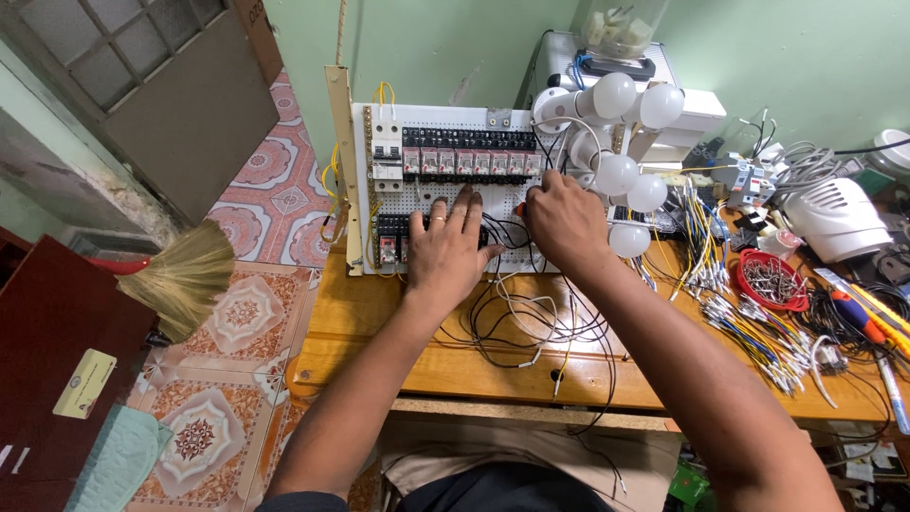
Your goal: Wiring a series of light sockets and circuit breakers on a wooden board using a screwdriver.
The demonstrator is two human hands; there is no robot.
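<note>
Broom [185, 275]: straw head lying on the patterned floor tiles, left of the table.
Panel [445, 190]: white perforated board propped upright on the wooden table [379, 313], carrying breakers, a row of relays and black wires.
Left hand [447, 248]: flat, fingers spread, pressed on the panel's lower terminal row.
Right hand [564, 223]: curled around an orange-handled tool [519, 210] at the panel's right part.
Bulbs [626, 133]: white cluster, just beyond the right hand.
Red bowl [773, 282]: small metal parts, far right among loose wires.
</note>
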